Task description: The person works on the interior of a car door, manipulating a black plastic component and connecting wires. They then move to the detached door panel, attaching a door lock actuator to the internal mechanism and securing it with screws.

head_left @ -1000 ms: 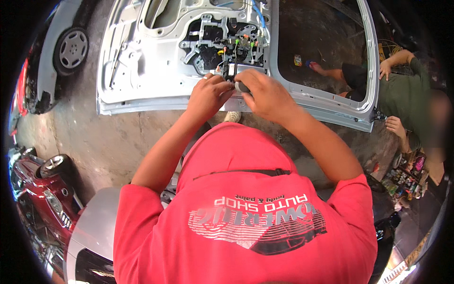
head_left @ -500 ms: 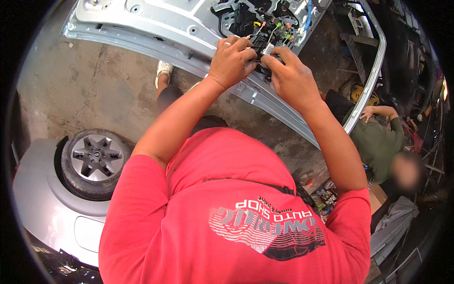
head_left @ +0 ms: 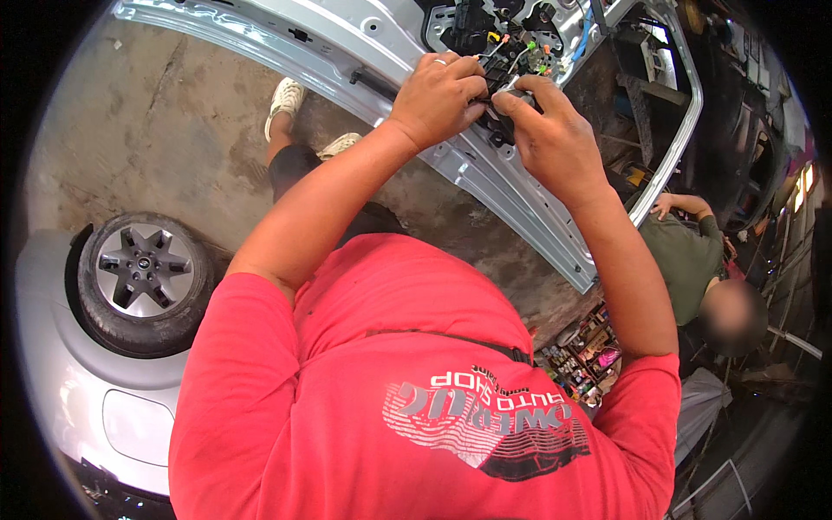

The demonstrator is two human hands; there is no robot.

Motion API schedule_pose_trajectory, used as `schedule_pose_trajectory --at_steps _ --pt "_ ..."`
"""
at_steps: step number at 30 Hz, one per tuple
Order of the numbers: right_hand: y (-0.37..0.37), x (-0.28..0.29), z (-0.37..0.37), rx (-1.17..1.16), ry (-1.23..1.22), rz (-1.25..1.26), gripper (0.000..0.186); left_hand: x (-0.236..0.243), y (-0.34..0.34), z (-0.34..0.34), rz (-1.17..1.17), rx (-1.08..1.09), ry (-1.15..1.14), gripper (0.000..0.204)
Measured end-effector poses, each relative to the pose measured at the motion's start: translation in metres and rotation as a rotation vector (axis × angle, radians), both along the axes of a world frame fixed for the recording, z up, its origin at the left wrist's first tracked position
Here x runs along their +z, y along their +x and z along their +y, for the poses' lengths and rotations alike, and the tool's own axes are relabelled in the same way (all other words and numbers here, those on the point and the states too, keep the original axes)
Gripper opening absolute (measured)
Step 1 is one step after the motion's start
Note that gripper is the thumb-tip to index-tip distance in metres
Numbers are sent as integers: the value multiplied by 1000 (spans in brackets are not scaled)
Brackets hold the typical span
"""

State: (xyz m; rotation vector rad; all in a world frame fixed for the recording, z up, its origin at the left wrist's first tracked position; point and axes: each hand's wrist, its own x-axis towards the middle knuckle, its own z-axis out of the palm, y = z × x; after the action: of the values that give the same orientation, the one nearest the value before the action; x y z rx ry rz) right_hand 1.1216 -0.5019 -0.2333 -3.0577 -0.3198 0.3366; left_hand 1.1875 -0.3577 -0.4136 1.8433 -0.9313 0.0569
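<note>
A bare silver car door (head_left: 511,199) lies before me, its inner side up. Set into it is a black mechanism (head_left: 468,30) with thin metal rods and small yellow, orange and green clips; it looks like a door latch assembly. My left hand (head_left: 440,100) is closed at the mechanism's near side, with fingers bent and thumb pressed in; what it pinches is hidden. Opposite, my right hand (head_left: 559,130) pinches a small dark part (head_left: 510,97) of the mechanism between thumb and fingers. The two hands' fingertips are close together, and my fingers cover most of that spot.
A blue cable (head_left: 582,39) runs beside the mechanism. The door's window frame (head_left: 685,130) curves at right, where another person (head_left: 680,260) in a green shirt is. At left is a silver car body part (head_left: 113,399) with a wheel (head_left: 146,270). Small items (head_left: 576,355) lie on the floor near my right elbow.
The view has shifted, so the door and both hands sit slightly higher and farther right. The light grey piece by my right fingertips now shows less. Both hands stay closed at the mechanism.
</note>
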Motion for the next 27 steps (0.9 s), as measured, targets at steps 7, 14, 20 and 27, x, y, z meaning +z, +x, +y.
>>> schedule_pose_trajectory --at_steps 7,14,20,27 --pt "-2 3 1 44 8 14 44 1 -2 0 5 19 -22 13" --pt "-3 2 2 43 -11 35 45 0 1 0 49 -20 -15 14" --pt "7 7 2 149 -56 48 44 -1 1 0 46 -16 -29 15" --pt "9 7 6 115 -66 60 42 -2 -1 -2 28 13 -41 14"
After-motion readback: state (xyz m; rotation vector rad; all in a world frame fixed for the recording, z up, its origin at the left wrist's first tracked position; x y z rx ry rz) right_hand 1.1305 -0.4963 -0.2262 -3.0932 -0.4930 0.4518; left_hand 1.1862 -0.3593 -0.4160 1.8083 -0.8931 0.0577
